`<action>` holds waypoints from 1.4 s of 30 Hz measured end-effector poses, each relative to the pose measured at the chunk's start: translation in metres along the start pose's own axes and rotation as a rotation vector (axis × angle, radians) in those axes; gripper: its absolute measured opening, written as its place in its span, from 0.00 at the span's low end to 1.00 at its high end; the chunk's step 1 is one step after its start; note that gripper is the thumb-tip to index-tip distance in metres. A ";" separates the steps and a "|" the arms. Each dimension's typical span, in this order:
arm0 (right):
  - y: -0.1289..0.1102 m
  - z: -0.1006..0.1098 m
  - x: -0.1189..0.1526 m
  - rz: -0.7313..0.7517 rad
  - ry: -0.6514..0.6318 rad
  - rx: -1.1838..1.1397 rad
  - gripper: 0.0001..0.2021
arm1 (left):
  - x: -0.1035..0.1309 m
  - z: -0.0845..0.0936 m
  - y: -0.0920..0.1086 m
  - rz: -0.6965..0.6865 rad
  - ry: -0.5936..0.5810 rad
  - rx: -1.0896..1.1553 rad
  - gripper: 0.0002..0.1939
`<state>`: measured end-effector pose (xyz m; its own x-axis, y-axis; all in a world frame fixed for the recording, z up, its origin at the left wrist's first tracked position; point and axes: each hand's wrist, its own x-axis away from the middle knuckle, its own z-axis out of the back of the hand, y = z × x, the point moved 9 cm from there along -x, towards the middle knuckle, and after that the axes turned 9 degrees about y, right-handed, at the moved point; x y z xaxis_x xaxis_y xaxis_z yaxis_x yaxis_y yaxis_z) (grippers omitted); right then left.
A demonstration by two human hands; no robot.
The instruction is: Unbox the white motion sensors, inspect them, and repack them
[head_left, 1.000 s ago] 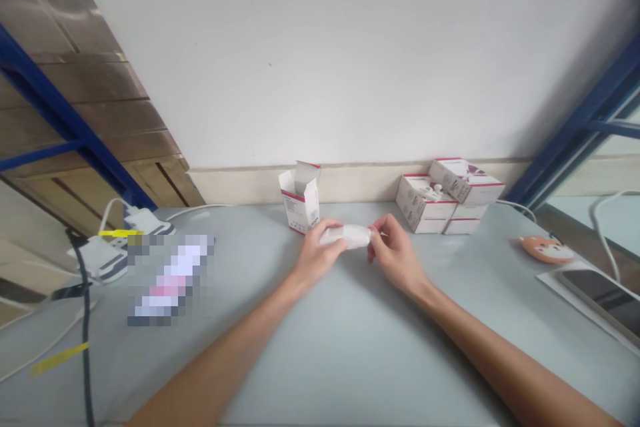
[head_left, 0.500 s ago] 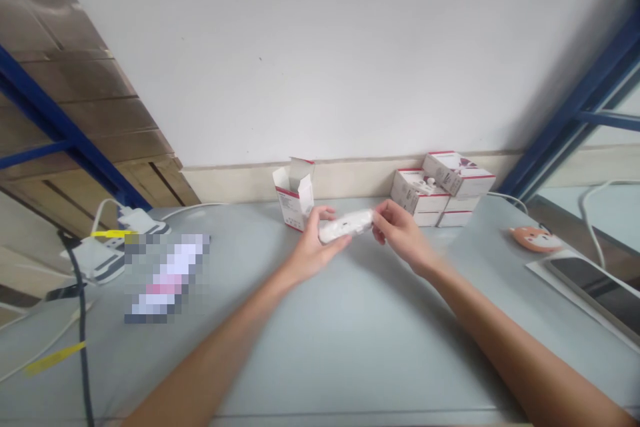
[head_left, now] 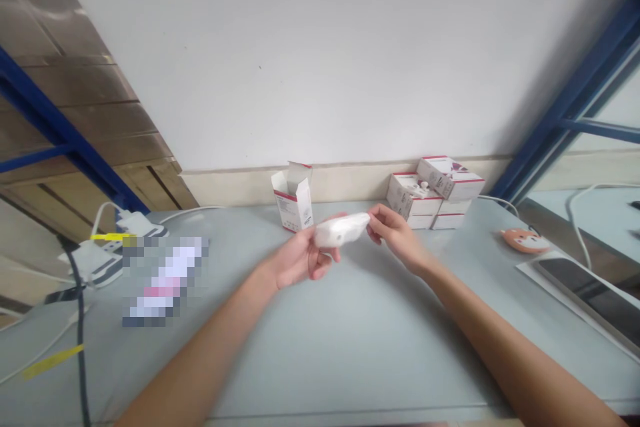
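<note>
A white, rounded, oblong object in a thin see-through wrapping [head_left: 337, 231] is held above the table; its exact kind I cannot make out. My left hand [head_left: 300, 259] is closed on its left end, palm turned up and fingers curled beneath. At the other end, my right hand [head_left: 393, 233] pinches the tip of the wrapping between thumb and fingers. Just behind my left hand, a small white and red cardboard box [head_left: 294, 208] stands upright with its top flaps open.
Several closed white and red boxes [head_left: 450, 180] are stacked against the wall at right. An orange animal-faced item [head_left: 523, 240] and a dark flat device [head_left: 583, 287] lie at far right. Power strips [head_left: 107, 260], cables and a blurred-out flat item [head_left: 165, 283] occupy the left side.
My left hand has rolled over, so its curled fingers now show under the wrapped object, which has turned with it. My right hand stays at the object's right end.
</note>
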<state>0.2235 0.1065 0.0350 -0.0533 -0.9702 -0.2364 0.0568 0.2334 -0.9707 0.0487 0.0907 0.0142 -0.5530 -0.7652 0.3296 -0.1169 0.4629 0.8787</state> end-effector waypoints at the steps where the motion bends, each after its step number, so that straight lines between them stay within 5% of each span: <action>1: 0.004 0.000 0.000 -0.049 0.022 -0.041 0.18 | 0.003 -0.004 0.004 -0.026 -0.026 0.050 0.30; 6: 0.022 -0.009 0.005 -0.249 0.065 -0.114 0.17 | 0.014 -0.018 0.027 -0.269 -0.066 0.037 0.25; 9: 0.025 -0.009 0.005 -0.249 0.117 -0.163 0.19 | 0.010 -0.004 0.032 -0.386 0.178 -0.139 0.18; 12: 0.017 -0.005 0.005 -0.160 0.164 -0.175 0.21 | 0.009 0.018 0.036 -0.457 0.463 -0.225 0.25; 14: 0.007 -0.004 0.006 -0.068 0.153 -0.101 0.21 | 0.008 0.028 0.038 -0.472 0.550 -0.222 0.29; 19: -0.018 -0.015 0.014 0.142 0.056 0.078 0.19 | 0.004 0.039 0.034 -0.414 0.550 -0.062 0.29; 23: -0.020 -0.042 0.031 0.261 -0.151 0.245 0.39 | 0.000 0.034 0.025 -0.357 0.504 -0.100 0.29; 26: -0.020 -0.059 0.045 0.402 -0.269 0.364 0.43 | 0.003 0.029 0.029 -0.413 0.500 -0.193 0.29; 30: -0.040 -0.045 0.047 0.616 -0.056 0.351 0.38 | 0.018 0.035 0.059 -0.682 0.492 -0.259 0.25; 33: -0.057 -0.028 0.047 0.728 0.144 0.345 0.40 | 0.047 0.069 0.090 -1.055 0.860 -0.491 0.19; 34: -0.060 -0.024 0.048 0.750 0.192 0.345 0.41 | 0.054 0.080 0.095 -1.141 0.988 -0.578 0.20; 36: -0.065 -0.018 0.051 0.780 0.261 0.346 0.42 | 0.049 0.102 0.094 -1.152 1.098 -0.635 0.45; 39: -0.068 -0.019 0.057 0.830 0.297 0.358 0.42 | 0.013 0.120 0.081 -0.964 0.970 -0.633 0.69; 42: -0.074 -0.023 0.065 0.923 0.298 0.365 0.42 | 0.002 0.107 0.075 -0.985 0.848 -0.670 0.66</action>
<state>0.1926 0.0274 0.0903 -0.0768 -0.3570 -0.9309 0.4971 0.7957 -0.3461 -0.0495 0.1720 0.0435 0.1912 -0.7808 -0.5948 0.3761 -0.5014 0.7792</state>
